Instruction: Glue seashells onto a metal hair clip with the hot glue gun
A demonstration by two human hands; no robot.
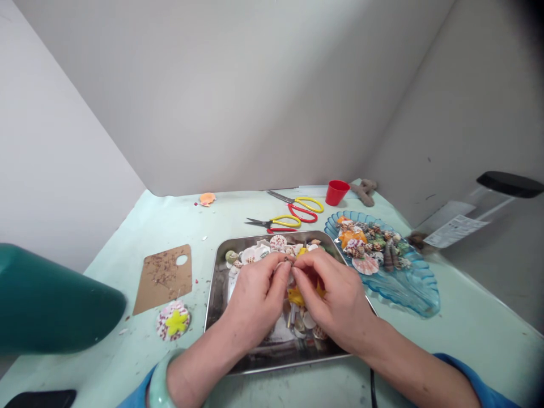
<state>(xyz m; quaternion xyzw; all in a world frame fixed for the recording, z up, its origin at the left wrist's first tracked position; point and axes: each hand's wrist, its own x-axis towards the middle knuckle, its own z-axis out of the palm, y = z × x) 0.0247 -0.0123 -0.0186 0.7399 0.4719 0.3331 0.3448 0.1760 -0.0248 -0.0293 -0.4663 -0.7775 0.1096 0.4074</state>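
Note:
My left hand (254, 294) and my right hand (334, 297) meet above a steel tray (217, 294) of seashells. Both are closed in a pinch, fingertips together on a small shell piece (289, 261) between them. An orange-yellow starfish-like shell (297, 296) shows just beneath the fingers. Several pale and speckled shells (278, 242) lie at the tray's far end. A jade-green bangle (156, 382) sits on my left wrist.
A blue glass shell-shaped dish (408, 289) with several shells stands to the right. Two yellow-and-red scissors (297, 207) and a red cup (336, 192) lie behind the tray. A brown card (164, 277) and a decorated shell (173, 321) lie left. A teal object (46, 306) fills the left edge.

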